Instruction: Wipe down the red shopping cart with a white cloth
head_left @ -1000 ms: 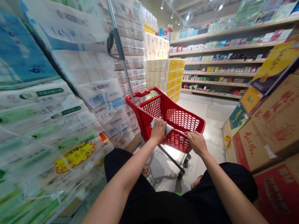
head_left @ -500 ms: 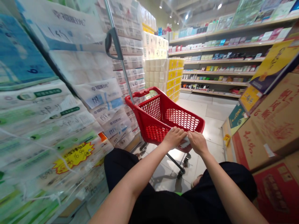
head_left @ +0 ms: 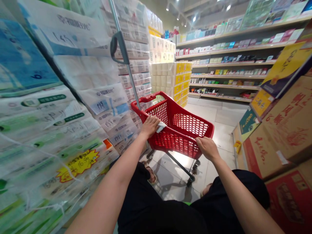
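A red plastic shopping cart (head_left: pixel 176 139) with honeycomb-holed sides stands in front of my knees, its long metal pull handle (head_left: pixel 120 48) rising on the left. Against the near rim, toward the handle end, my left hand (head_left: pixel 150 126) presses a folded white cloth or tissue (head_left: pixel 161 126), fingers closed over it. At the near right corner my right hand (head_left: pixel 206 148) is wrapped around the rim. The undersides of both hands are hidden. What I can see of the basket's inside holds nothing.
Wrapped tissue packs (head_left: pixel 107 94) are stacked high close on the left. Cardboard cartons (head_left: pixel 290 120) line the right side. Yellow-sided packs (head_left: pixel 182 81) stand behind the cart, and stocked shelves (head_left: pixel 224 61) run along the back. Pale floor tiles (head_left: pixel 219 120) show around the cart.
My left hand has slid leftward along the near rim with the white cloth, away from my right hand. The right hand stays on the corner, and the cart has barely shifted.
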{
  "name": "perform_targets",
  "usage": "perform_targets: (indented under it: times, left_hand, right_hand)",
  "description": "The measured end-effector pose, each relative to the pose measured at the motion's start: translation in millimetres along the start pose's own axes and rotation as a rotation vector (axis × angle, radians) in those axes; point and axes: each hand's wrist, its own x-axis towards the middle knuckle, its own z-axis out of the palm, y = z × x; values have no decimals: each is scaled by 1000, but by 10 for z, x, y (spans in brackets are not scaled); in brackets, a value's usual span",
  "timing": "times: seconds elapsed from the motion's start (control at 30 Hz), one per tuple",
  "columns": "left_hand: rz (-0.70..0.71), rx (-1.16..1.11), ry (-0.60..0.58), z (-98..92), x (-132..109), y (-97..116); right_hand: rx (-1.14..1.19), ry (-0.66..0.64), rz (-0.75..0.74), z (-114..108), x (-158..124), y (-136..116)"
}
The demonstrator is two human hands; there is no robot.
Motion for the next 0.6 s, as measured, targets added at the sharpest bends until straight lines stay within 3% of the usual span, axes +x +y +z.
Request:
perform_targets:
  times: [0.1, 0.2, 0.47, 0.6]
  left_hand:
    - [-74, -7, 39, -54, -57, -154]
    - [-161, -19, 76, -62, -84, -29]
    - [-68, -178, 37, 4, 14, 1043]
    - [-52, -280, 32, -3, 102, 1441]
  right_hand:
    - [-10, 10, -3, 1, 2, -23]
    - [-25, 29, -1, 10, 1, -44]
    - [37, 54, -2, -12, -8, -87]
    - [81, 58, -12, -9, 4, -78]
